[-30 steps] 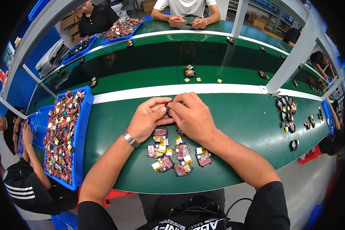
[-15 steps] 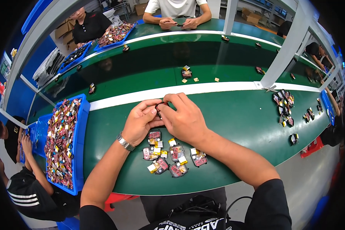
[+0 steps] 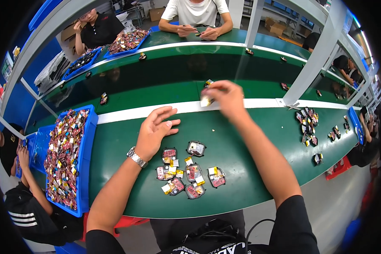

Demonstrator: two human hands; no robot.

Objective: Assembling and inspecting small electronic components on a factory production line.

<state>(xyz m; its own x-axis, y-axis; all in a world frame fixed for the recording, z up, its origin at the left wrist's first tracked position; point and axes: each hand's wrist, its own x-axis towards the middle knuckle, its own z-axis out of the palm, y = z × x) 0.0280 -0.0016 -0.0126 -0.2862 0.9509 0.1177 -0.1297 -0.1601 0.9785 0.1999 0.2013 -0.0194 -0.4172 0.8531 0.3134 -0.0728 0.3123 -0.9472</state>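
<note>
My right hand [image 3: 228,96] is raised over the white rail, its fingers pinched on a small circuit board [image 3: 206,100]. Motion blurs that board, which shows red with a white and yellow piece. Just behind it, partly covered, is a black-cased unit [image 3: 209,82] on the green belt. My left hand [image 3: 155,129] hovers empty with its fingers apart, a metal watch at the wrist. Below the hands lie several black casings with red boards and yellow-white tabs [image 3: 193,172]. A black casing [image 3: 196,148] with a pale inside and no red board showing sits above that group.
A blue bin [image 3: 89,139] heaped with red boards stands at the left. Toward the right, black units form a pile [image 3: 307,122] near a grey post [image 3: 311,63]. The white rail [image 3: 131,116] crosses behind my hands. Other people sit across the belt and at both sides.
My hands have parted. The right one moved up and away to the rail with a circuit board; the left opened. A black casing now lies on the table where the hands were close together.
</note>
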